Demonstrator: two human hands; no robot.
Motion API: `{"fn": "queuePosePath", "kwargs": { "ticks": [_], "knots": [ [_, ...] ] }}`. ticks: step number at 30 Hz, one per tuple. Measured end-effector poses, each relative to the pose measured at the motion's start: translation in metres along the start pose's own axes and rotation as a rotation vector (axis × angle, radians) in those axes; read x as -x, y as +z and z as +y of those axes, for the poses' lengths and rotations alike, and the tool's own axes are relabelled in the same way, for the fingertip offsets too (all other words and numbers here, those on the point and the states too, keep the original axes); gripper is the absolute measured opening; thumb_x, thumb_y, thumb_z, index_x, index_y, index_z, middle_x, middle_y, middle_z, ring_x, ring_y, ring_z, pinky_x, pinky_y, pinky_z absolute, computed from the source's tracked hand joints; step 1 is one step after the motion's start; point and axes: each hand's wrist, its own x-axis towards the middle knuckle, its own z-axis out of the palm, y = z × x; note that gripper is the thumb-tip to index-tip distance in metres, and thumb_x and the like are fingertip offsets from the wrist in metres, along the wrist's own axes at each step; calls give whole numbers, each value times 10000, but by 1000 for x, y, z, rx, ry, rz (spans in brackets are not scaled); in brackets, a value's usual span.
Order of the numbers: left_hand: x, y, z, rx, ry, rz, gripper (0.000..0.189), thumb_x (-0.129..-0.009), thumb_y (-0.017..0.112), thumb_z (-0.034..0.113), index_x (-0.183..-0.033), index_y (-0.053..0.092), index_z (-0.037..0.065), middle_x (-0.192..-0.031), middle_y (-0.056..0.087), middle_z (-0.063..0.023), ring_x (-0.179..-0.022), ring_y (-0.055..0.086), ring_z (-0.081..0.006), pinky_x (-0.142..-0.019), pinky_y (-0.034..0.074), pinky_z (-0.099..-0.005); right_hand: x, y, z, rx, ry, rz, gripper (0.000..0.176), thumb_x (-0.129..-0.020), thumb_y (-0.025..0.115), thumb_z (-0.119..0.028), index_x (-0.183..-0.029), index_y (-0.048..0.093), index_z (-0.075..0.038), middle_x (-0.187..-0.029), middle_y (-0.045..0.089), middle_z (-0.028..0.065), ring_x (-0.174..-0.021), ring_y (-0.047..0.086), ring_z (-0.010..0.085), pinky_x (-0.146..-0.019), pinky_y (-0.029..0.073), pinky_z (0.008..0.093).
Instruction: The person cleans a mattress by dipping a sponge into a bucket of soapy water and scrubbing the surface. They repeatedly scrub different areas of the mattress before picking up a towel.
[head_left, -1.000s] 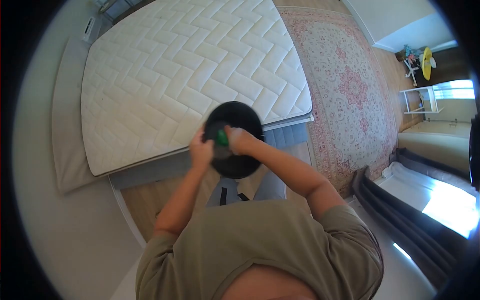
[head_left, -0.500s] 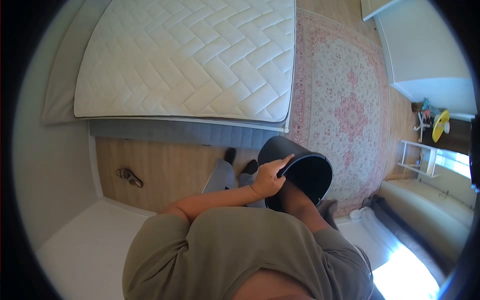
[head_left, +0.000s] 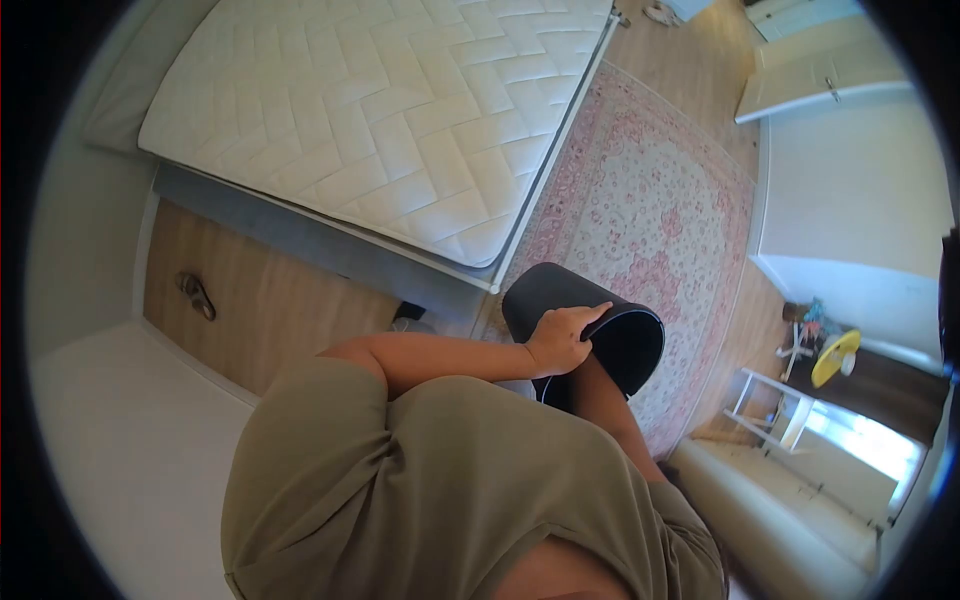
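At the far left of the room lies a large white mattress (head_left: 380, 120), quilted in a herringbone pattern, on a grey upholstered bed base (head_left: 300, 235). Alongside it spreads a faded pink and cream patterned rug (head_left: 620, 200) on the pale wooden floor (head_left: 680, 40). In front of the person's torso, near the bed's corner, is a tall black cylindrical bin (head_left: 555, 298) with a smooth, matte outer wall. It is tipped well over, its base toward the bed and its round open mouth turned to the right; a thin glint runs along the rim, and the inside is too dark to make out any contents. The bare right forearm (head_left: 615, 415) reaches in through the mouth, so the right hand is hidden and whether its fingers are apart or together cannot be told. The left hand (head_left: 562, 342) is clamped on the bin near its rim, index finger stretched along the edge.
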Motion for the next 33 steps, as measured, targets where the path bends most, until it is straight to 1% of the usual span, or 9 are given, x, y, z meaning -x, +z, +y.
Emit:
{"fn": "queuePosePath", "kwargs": {
  "ticks": [8, 13, 15, 16, 19, 21, 24, 28, 33],
  "knots": [
    [-100, 97, -16, -106, -271, 281, 563, -643, 518, -8, -1199, 542, 80, -898, 598, -197, -771, 571, -354, -706, 467, -356, -18, -99, 109, 95, -242, -175, 497, -797, 570, -260, -1227, 467, -32, -1201, 539, 182, -1091, 542, 318, -912, 426, 396],
    [-147, 116, -35, -81, -223, 538, 553, -649, 530, 14, -1199, 535, 71, -921, 601, -205, -837, 581, -370, -740, 473, -397, -41, -160, 131, 223, -255, -267, 476, -803, 560, -267, -1219, 480, -50, -1201, 540, 179, -1097, 540, 309, -915, 423, 392],
    [-166, 112, -50, -59, -188, 672, 548, -650, 529, 8, -1195, 536, 63, -937, 603, -214, -847, 583, -376, -744, 472, -394, -58, -185, 123, 334, -104, -331, 436, -813, 542, -275, -1204, 501, -84, -1192, 547, 180, -1097, 541, 293, -911, 426, 383],
    [-174, 108, -53, -17, -233, 711, 558, -647, 527, 6, -1203, 530, 56, -969, 602, -222, -875, 582, -380, -769, 473, -375, -67, -202, 120, 428, -186, -367, 383, -748, 633, -321, -1045, 612, -80, -1046, 624, 167, -994, 594, 297, -852, 456, 383],
    [-191, 85, -72, 2, -235, 900, 572, -650, 527, 12, -1220, 518, 53, -1006, 593, -233, -900, 585, -376, -792, 470, -357, -97, -236, 103, 759, -221, -517, 353, -753, 623, -271, -1040, 614, -66, -1005, 638, 158, -937, 618, 298, -802, 482, 374],
    [-198, 67, -84, 42, -275, 979, 580, -651, 522, 5, -1229, 511, 46, -1012, 597, -238, -902, 603, -346, -802, 469, -342, -108, -263, 75, 593, -107, -368, 358, -760, 561, -136, -1094, 580, -9, -1086, 600, 194, -1010, 591, 303, -817, 483, 370],
    [-213, 31, -104, 129, -271, 1122, 588, -659, 507, -22, -1245, 493, 23, -1026, 610, -225, -906, 623, -270, -813, 469, -314, -134, -305, 28, 792, -54, -701, 365, -716, 588, -101, -1068, 591, -6, -1049, 608, 206, -986, 596, 328, -806, 487, 373],
    [-222, -21, -95, 231, -259, 1319, 600, -683, 469, -83, -1279, 440, -28, -1072, 604, -162, -934, 596, -183, -821, 463, -279, -168, -343, -8, 677, -487, -345, 746, -672, 676, -165, -1328, 328, -86, -981, 608, 219, -895, 608, 356, -756, 496, 410],
    [-209, -84, -101, 289, -282, 1583, 593, -697, 475, -101, -1285, 413, -53, -1129, 563, -146, -988, 566, -188, -856, 446, -270, -209, -375, -85, 313, -758, -275, 721, -691, 666, -187, -1324, 335, -92, -985, 597, 226, -889, 594, 380, -776, 487, 396]
  ]
}}
